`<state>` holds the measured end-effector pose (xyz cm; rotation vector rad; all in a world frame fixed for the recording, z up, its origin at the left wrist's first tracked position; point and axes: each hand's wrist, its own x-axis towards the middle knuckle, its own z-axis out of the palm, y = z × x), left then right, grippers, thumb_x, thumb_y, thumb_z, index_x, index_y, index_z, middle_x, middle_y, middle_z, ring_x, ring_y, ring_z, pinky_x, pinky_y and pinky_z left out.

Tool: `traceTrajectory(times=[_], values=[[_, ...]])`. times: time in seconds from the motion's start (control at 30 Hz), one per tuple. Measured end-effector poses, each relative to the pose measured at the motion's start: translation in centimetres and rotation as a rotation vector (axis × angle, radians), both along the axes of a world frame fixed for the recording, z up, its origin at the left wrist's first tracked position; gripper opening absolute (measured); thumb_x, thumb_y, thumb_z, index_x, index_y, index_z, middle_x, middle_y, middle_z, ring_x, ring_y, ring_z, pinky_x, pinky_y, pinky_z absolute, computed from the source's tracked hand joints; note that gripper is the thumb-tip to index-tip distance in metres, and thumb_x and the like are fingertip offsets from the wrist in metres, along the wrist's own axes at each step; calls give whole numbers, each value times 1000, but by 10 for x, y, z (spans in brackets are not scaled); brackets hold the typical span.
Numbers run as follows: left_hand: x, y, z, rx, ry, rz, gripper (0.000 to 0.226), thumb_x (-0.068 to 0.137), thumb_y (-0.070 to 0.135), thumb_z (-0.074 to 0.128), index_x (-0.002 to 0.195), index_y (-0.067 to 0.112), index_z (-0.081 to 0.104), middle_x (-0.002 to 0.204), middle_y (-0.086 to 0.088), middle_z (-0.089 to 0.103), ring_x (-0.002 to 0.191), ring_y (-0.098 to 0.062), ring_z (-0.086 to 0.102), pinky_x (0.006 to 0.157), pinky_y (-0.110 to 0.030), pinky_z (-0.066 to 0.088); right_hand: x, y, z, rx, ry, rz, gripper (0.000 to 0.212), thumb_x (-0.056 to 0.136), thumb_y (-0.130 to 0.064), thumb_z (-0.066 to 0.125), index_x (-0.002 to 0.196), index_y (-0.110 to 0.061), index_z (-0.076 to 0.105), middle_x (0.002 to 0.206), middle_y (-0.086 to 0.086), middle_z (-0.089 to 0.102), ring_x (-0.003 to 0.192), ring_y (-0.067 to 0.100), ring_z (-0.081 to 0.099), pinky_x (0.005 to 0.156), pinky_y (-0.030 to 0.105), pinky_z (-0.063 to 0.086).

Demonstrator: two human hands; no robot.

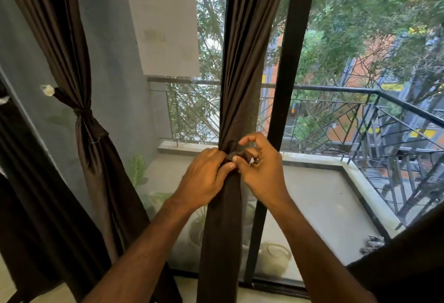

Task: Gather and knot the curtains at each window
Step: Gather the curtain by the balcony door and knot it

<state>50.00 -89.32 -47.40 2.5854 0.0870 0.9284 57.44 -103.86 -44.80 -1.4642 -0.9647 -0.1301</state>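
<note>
At a balcony window, a person's left hand (205,175) grips the gathered dark brown curtain (240,62) hanging beside the black window frame (292,45), its fingers curled round the bunched cloth. The right hand (260,168) pinches a tie strip (240,154) at the same spot, forefinger raised. To the left, a second curtain (79,100) hangs already tied at its middle.
</note>
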Motion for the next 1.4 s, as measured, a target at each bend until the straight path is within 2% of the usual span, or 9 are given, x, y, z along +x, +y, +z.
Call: traceTrajectory(times=[0.17,0.3,0.47,0.57,0.73,0.9,1.03,1.23,1.4], values=[[3,1,6,-72,-45,51,46,103,46,31,94,14,63,89,-3,63,84,-23,57,71,-46,49,-1,-5,-11,21,17,184,59,84,-11,80,132,-18,47,124,-5,71,109,22,71,92,42,56],[0,2,5,-234,-84,75,46,102,49,31,79,21,59,80,1,62,78,-21,60,70,-45,48,0,-2,-23,98,-241,-55,39,85,2,76,120,-9,63,115,-1,72,108,15,69,91,44,58],[2,-2,7,-224,-74,86,40,103,35,36,82,11,60,79,-4,62,74,-22,59,66,-39,44,6,12,-24,-86,-652,-193,38,87,8,69,123,-3,68,121,8,69,115,21,62,104,32,48],[2,-5,9,-156,-46,97,37,101,31,37,88,9,63,82,-8,65,75,-23,60,67,-39,45,8,18,-27,-137,-767,-262,39,89,4,67,127,-5,65,118,9,68,105,24,60,94,32,49],[-3,-5,17,14,11,87,14,95,30,58,85,22,53,80,1,57,74,-16,51,65,-28,34,10,26,-28,-220,-648,-332,22,93,-13,59,115,-15,60,98,1,69,87,23,64,75,45,47],[-1,12,25,150,145,-11,36,98,49,44,87,17,54,85,-5,61,82,-19,50,72,-35,43,17,21,-7,-392,-651,-214,38,73,-13,50,109,-19,40,79,-7,58,58,18,55,66,43,45],[-5,11,22,161,144,-16,31,102,39,44,102,11,58,97,-8,63,86,-19,48,81,-37,43,23,20,-6,-520,-794,-272,37,83,-25,47,120,-22,41,87,-4,65,75,23,64,72,41,42],[3,15,42,40,129,-56,26,107,23,42,112,5,61,105,-11,67,94,-25,62,88,-42,50,15,28,-10,-200,-782,-320,27,97,-8,58,124,-9,61,116,10,66,96,27,66,74,43,53],[3,15,35,114,119,-42,34,102,35,39,102,9,61,91,-9,64,82,-24,54,77,-39,46,12,30,-7,-344,-756,-345,31,89,-12,53,118,-19,45,76,0,66,56,24,60,52,36,47]])
